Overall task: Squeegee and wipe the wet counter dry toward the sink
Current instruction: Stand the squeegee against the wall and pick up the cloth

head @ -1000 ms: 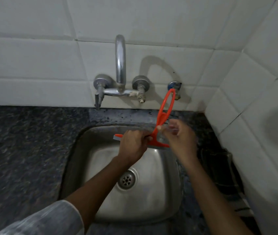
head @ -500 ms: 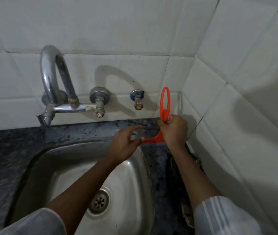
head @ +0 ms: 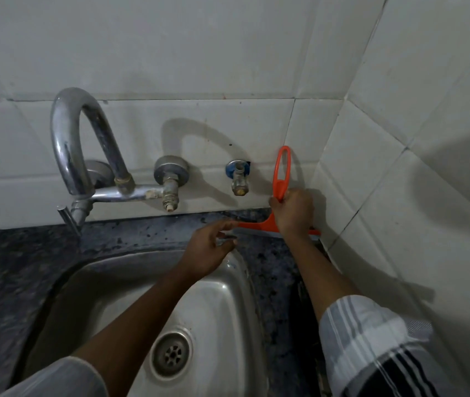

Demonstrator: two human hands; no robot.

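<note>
Head view: we look down on a steel sink at lower centre, set in a dark speckled counter under white wall tiles.
Squeegee: orange, at centre right, its loop handle standing upright against the back wall and its blade lying along the counter strip behind the sink, reaching into the corner.
Right hand: we see the fingers curled tight around the handle just above the blade, a firm grip.
Left hand: just left of the blade, above the sink's far rim; the fingers are spread loosely and hold nothing, the forefinger tip at or just beside the blade's left end, and we cannot tell whether it touches.
Tap: curved chrome spout at upper left, fixed to the wall.
Valve: small, blue-collared, on the wall between tap and squeegee.
Sleeves: pale striped cloth at the bottom corners.
</note>
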